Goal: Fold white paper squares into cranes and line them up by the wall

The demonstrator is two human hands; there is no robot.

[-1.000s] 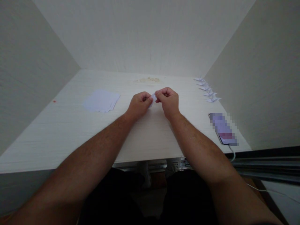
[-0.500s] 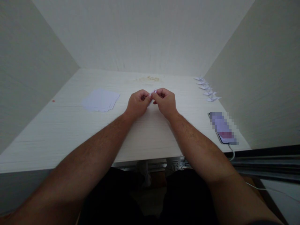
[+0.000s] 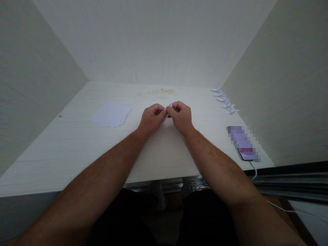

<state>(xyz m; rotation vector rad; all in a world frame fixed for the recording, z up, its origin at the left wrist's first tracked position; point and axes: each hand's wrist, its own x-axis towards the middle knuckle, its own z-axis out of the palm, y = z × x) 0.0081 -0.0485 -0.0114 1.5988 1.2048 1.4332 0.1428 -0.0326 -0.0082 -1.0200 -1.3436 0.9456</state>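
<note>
My left hand point(image 3: 151, 118) and my right hand point(image 3: 180, 116) meet over the middle of the white desk point(image 3: 77, 147). Both are closed in a pinch on a small folded piece of white paper point(image 3: 168, 108). Only a sliver of that paper shows between the fingertips; the rest is hidden by my fingers. A loose stack of white paper sheets point(image 3: 110, 114) lies on the desk to the left of my left hand.
Several small folded paper figures point(image 3: 225, 101) stand in a row along the right wall. A phone point(image 3: 243, 144) lies at the desk's right front corner with a white cable running off the edge. White walls close the desk in on three sides.
My hands have drawn closer together around the paper, so less of it shows. The view has tipped slightly, shifting everything a little lower in the picture.
</note>
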